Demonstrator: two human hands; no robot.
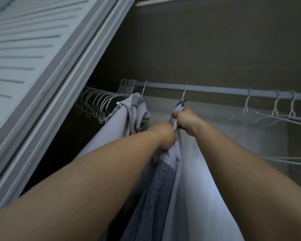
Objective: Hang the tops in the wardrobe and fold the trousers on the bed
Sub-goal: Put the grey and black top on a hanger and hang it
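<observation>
1. Wardrobe point(198, 49) interior, dim, seen from below; rail point(215, 90) running from 9 o'clock to 3 o'clock across the middle of the view.
2. Louvred door point(24, 49) at 10 o'clock, tilted in the wide-angle view.
3. Both bare forearms reaching up from 6 o'clock towards the centre, meeting just under the rail.
4. Pale top point(189, 171) hanging between the two forearms, on a hanger point(184, 92) with its hook at the rail at 12 o'clock from the hands; whether hooked fully over, not clear.
5. Left hand point(165, 136) curled into the cloth of the pale top, just at 7 o'clock from the right hand and touching the same garment.
6. Right hand point(186, 119) closed round the hanger's neck and the collar of the top, directly under the hook.
7. Blue striped cloth point(155, 197) below the left hand at 6 o'clock, lying against the pale top; whether one garment or two, not possible to tell.
8. Second pale garment point(129, 115) already hung at 10 o'clock from the hands, bunched at the collar.
9. Empty wire hangers point(101, 101) crowded at 9 o'clock on the rail.
10. More bare hangers point(276, 108) spaced out at 3 o'clock, well apart from the hands.
</observation>
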